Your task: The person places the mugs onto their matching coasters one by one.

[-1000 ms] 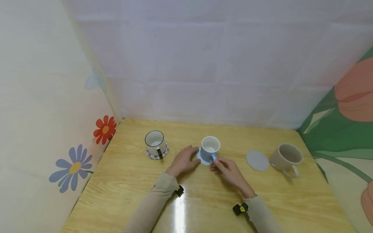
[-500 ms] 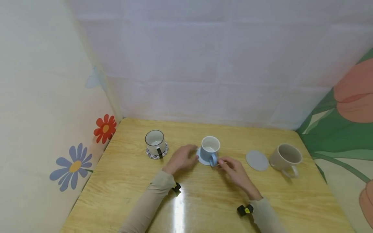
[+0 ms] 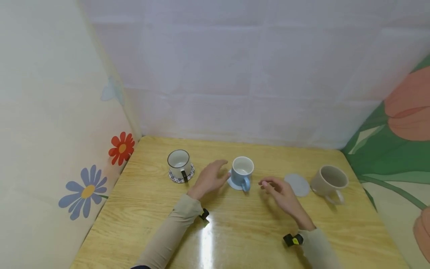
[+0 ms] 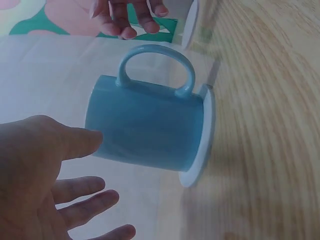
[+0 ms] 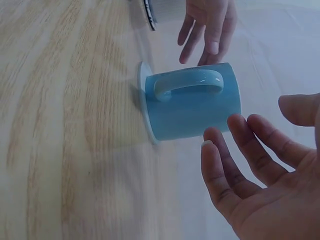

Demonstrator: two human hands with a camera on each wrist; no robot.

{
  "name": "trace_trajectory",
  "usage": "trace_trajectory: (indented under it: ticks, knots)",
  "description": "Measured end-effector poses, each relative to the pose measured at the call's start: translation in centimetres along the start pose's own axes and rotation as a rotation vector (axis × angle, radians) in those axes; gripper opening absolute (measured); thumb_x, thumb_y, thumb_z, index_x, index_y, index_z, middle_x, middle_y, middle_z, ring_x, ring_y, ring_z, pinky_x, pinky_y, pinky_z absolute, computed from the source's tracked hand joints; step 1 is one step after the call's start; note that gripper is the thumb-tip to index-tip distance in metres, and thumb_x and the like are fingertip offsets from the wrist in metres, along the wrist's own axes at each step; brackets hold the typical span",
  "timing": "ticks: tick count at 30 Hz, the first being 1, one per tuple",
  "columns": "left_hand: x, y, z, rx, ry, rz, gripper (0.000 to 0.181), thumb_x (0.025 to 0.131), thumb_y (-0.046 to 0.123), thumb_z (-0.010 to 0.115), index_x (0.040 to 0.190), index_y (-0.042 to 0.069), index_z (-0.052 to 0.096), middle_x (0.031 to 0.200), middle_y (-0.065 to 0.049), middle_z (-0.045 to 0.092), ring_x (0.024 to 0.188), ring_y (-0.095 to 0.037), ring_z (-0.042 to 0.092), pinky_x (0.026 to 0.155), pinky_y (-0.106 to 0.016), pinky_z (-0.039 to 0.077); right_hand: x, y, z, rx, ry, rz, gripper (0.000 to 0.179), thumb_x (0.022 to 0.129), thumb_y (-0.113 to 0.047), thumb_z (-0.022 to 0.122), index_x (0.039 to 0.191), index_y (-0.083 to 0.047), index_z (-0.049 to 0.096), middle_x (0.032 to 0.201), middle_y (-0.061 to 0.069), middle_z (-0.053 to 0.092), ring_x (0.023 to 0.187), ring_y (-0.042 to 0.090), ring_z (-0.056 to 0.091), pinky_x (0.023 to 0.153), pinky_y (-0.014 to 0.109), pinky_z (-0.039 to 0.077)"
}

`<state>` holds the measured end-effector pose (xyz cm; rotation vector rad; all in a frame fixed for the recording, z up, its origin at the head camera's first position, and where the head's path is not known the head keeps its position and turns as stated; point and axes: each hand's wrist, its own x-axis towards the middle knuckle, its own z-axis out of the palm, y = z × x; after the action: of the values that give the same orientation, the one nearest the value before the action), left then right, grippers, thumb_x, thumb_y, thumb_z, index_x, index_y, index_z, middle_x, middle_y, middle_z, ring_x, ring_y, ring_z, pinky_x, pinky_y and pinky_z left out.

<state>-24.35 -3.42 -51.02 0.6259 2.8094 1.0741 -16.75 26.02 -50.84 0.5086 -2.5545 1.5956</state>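
Note:
A light blue mug (image 3: 240, 178) with a white inside stands upright on a pale blue round coaster (image 3: 235, 185) near the table's middle, its handle (image 3: 246, 184) pointing toward the person. My left hand (image 3: 209, 180) hovers just left of it, thumb and fingers spread and holding nothing. To the mug's right, my right hand (image 3: 280, 192) is in the air with loosely bent fingers, a gap between them and the handle. Both wrist views show the blue mug (image 4: 145, 122) between the two hands, its base on the coaster (image 5: 144, 105).
At the left, a white mug (image 3: 178, 164) with black rim and handle stands on a checked coaster (image 3: 176, 180). A grey round coaster (image 3: 297, 185) lies at the right, beside a beige mug (image 3: 329, 182) on the wooden table (image 3: 242, 231). A white cloth wall (image 3: 235, 74) rises behind.
The right hand has let go of the blue mug's handle and moved off to the right. The left hand has drawn back from the coaster and lifted a little. The mug stays put.

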Motion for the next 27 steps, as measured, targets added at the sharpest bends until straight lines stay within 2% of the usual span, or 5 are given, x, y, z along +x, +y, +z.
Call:
trace_trajectory:
  ticks: [7, 11, 20, 27]
  knots:
    - [0.2, 1.1, -0.4, 0.009, 0.02, 0.032, 0.063, 0.106, 0.043, 0.064, 0.159, 0.012, 0.049, 0.163, -0.01, 0.052, 0.149, -0.034, 0.05, 0.124, -0.055, 0.041, -0.1, -0.7, -0.7, -0.057, 0.014, -0.009, 0.021, 0.11, -0.009, 0.057, 0.123, 0.0, 0.071, 0.118, 0.02, 0.076, 0.099, 0.015, 0.074, 0.08, 0.03, 0.065]
    - [0.3, 1.4, -0.3, 0.02, 0.032, 0.045, 0.062, 0.107, 0.043, 0.063, 0.159, 0.012, 0.049, 0.164, -0.01, 0.051, 0.15, -0.033, 0.049, 0.126, -0.055, 0.039, -0.5, -1.0, -1.5, -0.088, 0.038, -0.025, 0.021, 0.109, -0.009, 0.059, 0.124, -0.001, 0.071, 0.119, 0.019, 0.076, 0.099, 0.01, 0.073, 0.08, 0.025, 0.063]
    - [0.2, 2.5, -0.4, 0.011, 0.072, 0.084, 0.06, 0.106, 0.039, 0.064, 0.157, 0.009, 0.051, 0.163, -0.011, 0.052, 0.151, -0.032, 0.049, 0.129, -0.053, 0.034, -1.1, -1.3, -3.6, -0.116, 0.091, -0.061, 0.02, 0.109, -0.003, 0.058, 0.122, 0.004, 0.07, 0.116, 0.025, 0.075, 0.099, 0.002, 0.072, 0.081, 0.019, 0.061]
    - [0.4, 3.7, -0.7, 0.022, 0.101, 0.139, 0.058, 0.106, 0.038, 0.065, 0.155, 0.01, 0.053, 0.159, -0.01, 0.056, 0.147, -0.031, 0.053, 0.124, -0.05, 0.043, -1.7, -1.8, -4.9, -0.145, 0.118, -0.071, 0.02, 0.108, -0.001, 0.057, 0.122, 0.007, 0.068, 0.117, 0.027, 0.072, 0.102, -0.002, 0.069, 0.085, 0.015, 0.058]
